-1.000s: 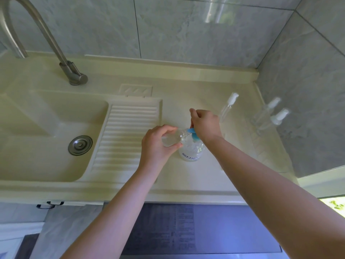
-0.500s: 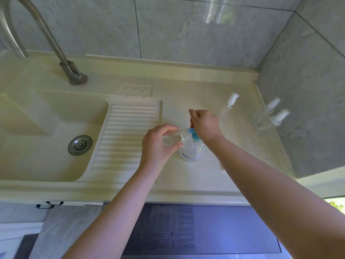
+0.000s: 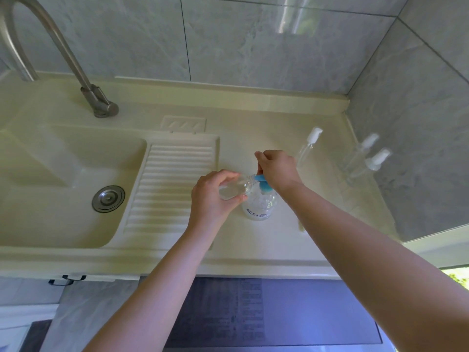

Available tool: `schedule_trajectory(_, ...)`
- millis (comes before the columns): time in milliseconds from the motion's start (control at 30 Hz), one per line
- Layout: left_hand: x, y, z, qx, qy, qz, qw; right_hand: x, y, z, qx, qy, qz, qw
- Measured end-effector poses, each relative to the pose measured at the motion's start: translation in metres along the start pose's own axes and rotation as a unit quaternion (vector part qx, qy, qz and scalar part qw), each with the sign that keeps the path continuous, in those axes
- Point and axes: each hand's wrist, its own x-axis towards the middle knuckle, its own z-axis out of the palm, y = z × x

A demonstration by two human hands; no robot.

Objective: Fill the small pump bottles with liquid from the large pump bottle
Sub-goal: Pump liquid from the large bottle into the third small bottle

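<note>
Little had shifted since the earlier frames: both hands stayed at their places at centre frame. The left hand (image 3: 214, 196) gripped a small open bottle (image 3: 234, 190), fingers curled round it, tilting its mouth against the blue spout (image 3: 260, 178) of the large pump bottle (image 3: 259, 203), which stood on the counter (image 3: 253, 250). The right hand (image 3: 276, 168) rested on the pump head, fingers curled over it. Three capped small bottles stood toward the right: one (image 3: 305, 151) near the right hand, two (image 3: 365, 158) beside the wall.
</note>
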Motion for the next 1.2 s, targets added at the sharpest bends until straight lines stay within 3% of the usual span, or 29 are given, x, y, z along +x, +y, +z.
schedule_trajectory(267,-0.001,0.0,0.002,-0.003,0.0,0.002,1.0,0.001,-0.003,-0.004,0.013,-0.02,0.034,0.999)
schedule_trajectory(567,0.0,0.001,0.002,-0.006,-0.004,-0.003,1.0,-0.004,-0.001,0.004,0.025,0.019,0.009,0.999)
schedule_trajectory(833,0.001,0.004,-0.001,-0.007,-0.006,0.002,1.0,0.002,-0.003,-0.006,0.026,-0.031,0.025,0.999)
schedule_trajectory(1200,0.001,0.003,0.004,-0.018,-0.012,0.004,1.0,-0.002,0.001,0.001,0.052,0.013,0.026,0.998)
